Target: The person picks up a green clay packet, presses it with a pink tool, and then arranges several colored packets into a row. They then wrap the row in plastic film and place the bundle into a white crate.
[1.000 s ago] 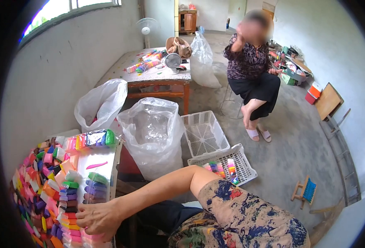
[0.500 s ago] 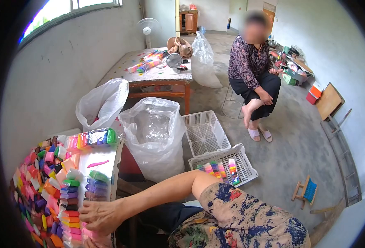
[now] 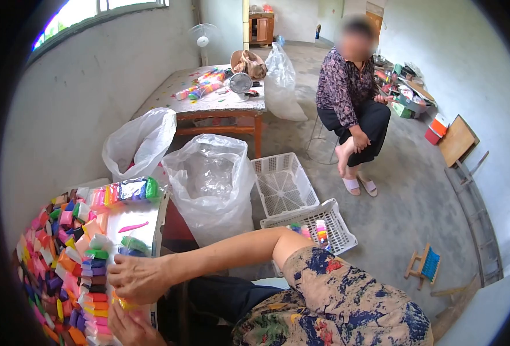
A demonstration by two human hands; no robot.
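My right hand (image 3: 138,279) lies over a short row of coloured packets (image 3: 132,247), its fingers bent round it; green and blue packets show above the hand. Just below, my left hand (image 3: 129,326) has its fingers closed at the row's lower end, near a yellow piece (image 3: 122,301). Part of the row is hidden under both hands. Left of them runs a column of stacked packets (image 3: 98,281), beside a large heap of loose coloured packets (image 3: 53,254). A pink plastic tool (image 3: 134,227) lies on the white board (image 3: 151,219), below a wrapped multicoloured row (image 3: 125,193).
Two clear plastic bags (image 3: 212,193) stand beyond the board. White baskets (image 3: 284,184) are on the floor, the nearer holding packed rows. A table (image 3: 220,109) carries a small fan. Another person (image 3: 353,98) sits on a stool. A wooden frame (image 3: 425,265) with blue bristles lies at right.
My left hand has come further into view from below, beside my right hand. My right hand has shifted slightly up and covers more of the row. The view has moved a little.
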